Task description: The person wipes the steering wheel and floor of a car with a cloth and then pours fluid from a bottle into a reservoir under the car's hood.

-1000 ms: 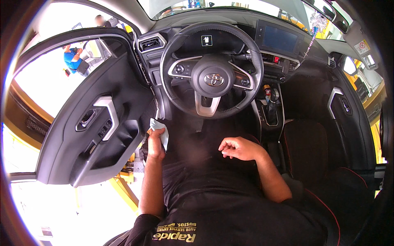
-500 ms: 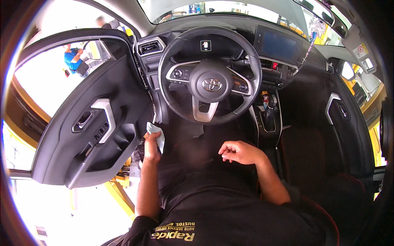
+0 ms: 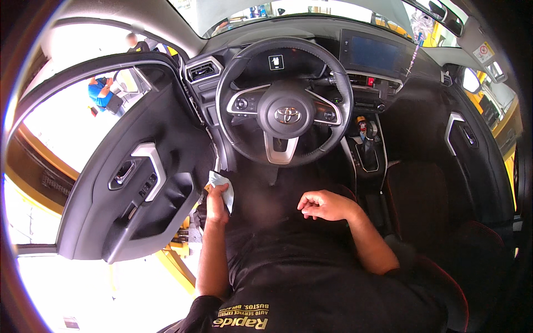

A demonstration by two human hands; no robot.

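In the car's driver seat, my left hand (image 3: 217, 206) grips a folded light blue sheet (image 3: 219, 178), cloth or paper, between thumb and fingers. A small brownish edge shows beside the thumb; what it is I cannot make out. This hand is below the left side of the steering wheel (image 3: 286, 115), near the opened driver's door (image 3: 183, 139). My right hand (image 3: 328, 205) hovers over my lap, below the wheel's right side. Its fingers are loosely curled, the thumb stands apart from them, and nothing shows in its grasp.
Right of the wheel are the gear lever (image 3: 368, 147) and a dashboard screen (image 3: 375, 54). The door's pull handle (image 3: 156, 172) juts out at the left. Outside the door stands a person in blue (image 3: 101, 93). The raised hood (image 3: 311, 6) shows beyond the windshield.
The view has shifted a little, so the door now appears farther right. My left hand, still gripping the sheet, also appears farther right. My right hand stays nearly in place.
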